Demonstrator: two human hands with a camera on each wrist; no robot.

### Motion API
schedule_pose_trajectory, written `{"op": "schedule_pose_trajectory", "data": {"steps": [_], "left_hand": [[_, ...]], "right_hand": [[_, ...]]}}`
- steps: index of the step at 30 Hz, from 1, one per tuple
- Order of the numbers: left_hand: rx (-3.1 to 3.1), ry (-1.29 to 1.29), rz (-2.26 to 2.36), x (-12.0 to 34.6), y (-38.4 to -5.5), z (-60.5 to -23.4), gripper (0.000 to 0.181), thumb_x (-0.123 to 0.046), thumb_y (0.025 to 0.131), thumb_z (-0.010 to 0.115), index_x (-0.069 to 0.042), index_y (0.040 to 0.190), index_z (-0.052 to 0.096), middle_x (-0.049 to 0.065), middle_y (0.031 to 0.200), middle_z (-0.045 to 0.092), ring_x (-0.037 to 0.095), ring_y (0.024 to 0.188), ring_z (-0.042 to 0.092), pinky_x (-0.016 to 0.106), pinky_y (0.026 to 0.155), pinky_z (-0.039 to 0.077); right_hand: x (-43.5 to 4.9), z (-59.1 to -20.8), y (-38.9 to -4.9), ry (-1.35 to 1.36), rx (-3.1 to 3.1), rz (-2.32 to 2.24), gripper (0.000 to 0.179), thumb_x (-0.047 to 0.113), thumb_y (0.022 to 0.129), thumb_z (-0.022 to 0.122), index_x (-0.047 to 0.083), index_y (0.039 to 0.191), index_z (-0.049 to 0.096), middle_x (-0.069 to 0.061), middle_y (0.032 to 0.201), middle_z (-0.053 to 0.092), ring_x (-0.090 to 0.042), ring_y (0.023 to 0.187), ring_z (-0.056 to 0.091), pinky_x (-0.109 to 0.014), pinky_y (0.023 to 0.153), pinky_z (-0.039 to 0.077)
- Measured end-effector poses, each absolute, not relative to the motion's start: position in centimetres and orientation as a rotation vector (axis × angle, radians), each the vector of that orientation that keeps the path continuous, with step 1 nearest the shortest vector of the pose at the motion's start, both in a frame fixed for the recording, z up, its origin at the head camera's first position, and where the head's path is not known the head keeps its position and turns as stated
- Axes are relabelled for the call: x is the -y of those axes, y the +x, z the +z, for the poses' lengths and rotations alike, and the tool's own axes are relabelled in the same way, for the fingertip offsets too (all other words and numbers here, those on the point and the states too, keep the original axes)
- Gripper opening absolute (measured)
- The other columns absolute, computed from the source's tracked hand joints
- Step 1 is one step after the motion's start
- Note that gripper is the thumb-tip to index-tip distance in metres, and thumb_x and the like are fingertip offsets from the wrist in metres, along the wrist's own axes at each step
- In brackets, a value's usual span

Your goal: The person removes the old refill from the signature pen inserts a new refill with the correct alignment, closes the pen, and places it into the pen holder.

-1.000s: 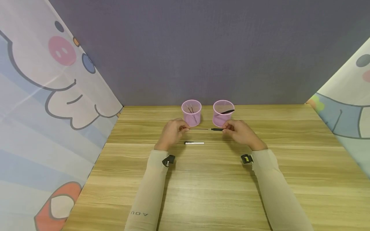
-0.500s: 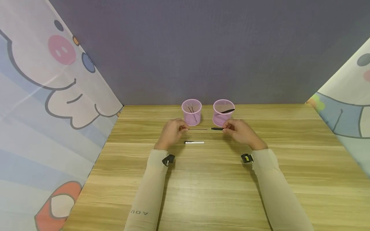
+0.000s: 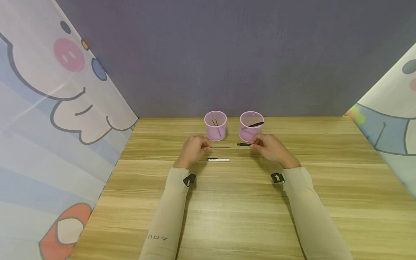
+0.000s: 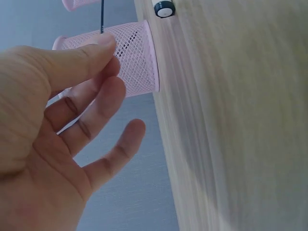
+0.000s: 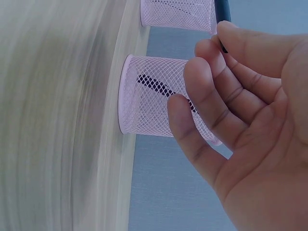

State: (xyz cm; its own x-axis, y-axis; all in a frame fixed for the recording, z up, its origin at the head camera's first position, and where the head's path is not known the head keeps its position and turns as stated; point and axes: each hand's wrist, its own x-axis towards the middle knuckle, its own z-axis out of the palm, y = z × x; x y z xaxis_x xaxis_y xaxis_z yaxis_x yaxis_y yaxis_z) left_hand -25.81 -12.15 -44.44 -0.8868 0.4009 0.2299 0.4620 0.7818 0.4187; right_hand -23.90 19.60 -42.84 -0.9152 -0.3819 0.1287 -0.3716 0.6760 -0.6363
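In the head view my left hand (image 3: pixel 194 148) pinches a thin dark pen refill (image 3: pixel 221 147) between thumb and fingers, and it points to the right. My right hand (image 3: pixel 268 147) pinches a short black pen barrel (image 3: pixel 243 144), held level, its free end facing the refill across a small gap. The left wrist view shows the refill (image 4: pixel 102 15) rising from the thumb tip, the little finger standing away from the rest. Part of the dark barrel (image 5: pixel 223 13) appears at the top of the right wrist view; my fingers cover its other end.
Two pink mesh cups stand behind the hands. Thin rods are in the left cup (image 3: pixel 212 135); a black pen part (image 3: pixel 256 125) leans in the right cup (image 3: pixel 245 135). A white pen (image 3: pixel 219 160) with a black end lies on the wooden table (image 3: pixel 234 209). A grey panel (image 3: pixel 227 57) rises behind.
The refill and the black barrel met end to end; now they are apart. My left hand has shifted slightly left and lower with the refill. The right hand has hardly moved.
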Motion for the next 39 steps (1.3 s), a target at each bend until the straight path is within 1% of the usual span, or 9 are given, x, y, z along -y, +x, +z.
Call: {"op": "schedule_pose_trajectory", "data": {"steps": [9,14,19,24,29,36,39], "left_hand": [[2.976,-0.594,-0.667,12.3,-25.7,-44.7,0.005,-0.011,0.088,0.079,-0.016,0.090,0.079,0.000,0.090,0.077,0.017,0.084,0.069,0.037,0.081,0.057],[3.022,-0.555,-0.662,12.6,-25.5,-44.9,0.006,-0.010,0.087,0.080,-0.016,0.090,0.079,0.001,0.093,0.078,0.019,0.087,0.071,0.039,0.084,0.057],[3.045,-0.537,-0.681,13.0,-25.4,-44.9,0.007,-0.010,0.087,0.079,-0.015,0.092,0.078,0.002,0.097,0.078,0.020,0.090,0.071,0.040,0.087,0.058],[3.061,-0.524,-0.687,13.0,-25.5,-45.1,0.008,-0.010,0.087,0.079,-0.016,0.092,0.078,0.001,0.097,0.078,0.020,0.092,0.071,0.040,0.089,0.057],[3.068,-0.544,-0.693,12.7,-25.6,-45.4,0.007,-0.011,0.088,0.079,-0.017,0.091,0.078,0.000,0.096,0.077,0.019,0.091,0.070,0.039,0.088,0.056],[3.065,-0.526,-0.717,12.5,-25.7,-45.3,0.007,-0.010,0.088,0.079,-0.017,0.088,0.078,0.000,0.093,0.077,0.019,0.088,0.068,0.040,0.086,0.056],[3.067,-0.525,-0.724,12.5,-25.7,-45.4,0.008,-0.010,0.088,0.079,-0.018,0.087,0.078,-0.001,0.092,0.076,0.018,0.087,0.068,0.040,0.085,0.056]], "right_hand": [[-19.5,-42.8,-24.0,-0.649,-2.855,-1.080,0.006,0.011,0.097,0.068,0.005,0.097,0.069,-0.009,0.086,0.069,-0.017,0.078,0.059,-0.031,0.072,0.049],[-19.0,-42.7,-24.0,-0.663,-2.856,-1.077,0.005,0.011,0.097,0.069,0.006,0.096,0.069,-0.009,0.087,0.069,-0.017,0.079,0.059,-0.032,0.073,0.049],[-18.3,-42.5,-23.9,-0.662,-2.842,-1.085,0.009,0.013,0.098,0.068,0.005,0.095,0.068,-0.011,0.087,0.070,-0.018,0.080,0.060,-0.033,0.074,0.050],[-18.1,-42.5,-24.0,-0.677,-2.824,-1.099,0.005,0.011,0.097,0.068,0.006,0.097,0.068,-0.013,0.089,0.071,-0.017,0.080,0.061,-0.034,0.075,0.050],[-18.4,-42.5,-23.8,-0.656,-2.837,-1.103,0.008,0.013,0.098,0.068,0.005,0.097,0.068,-0.013,0.087,0.071,-0.017,0.078,0.061,-0.033,0.074,0.049],[-18.5,-42.1,-24.0,-0.659,-2.867,-1.086,0.005,0.011,0.097,0.068,0.007,0.098,0.069,-0.006,0.084,0.070,-0.016,0.078,0.060,-0.033,0.075,0.050],[-18.5,-41.9,-24.0,-0.654,-2.869,-1.086,0.005,0.011,0.097,0.069,0.006,0.097,0.069,-0.005,0.083,0.070,-0.016,0.077,0.060,-0.034,0.075,0.049]]}}
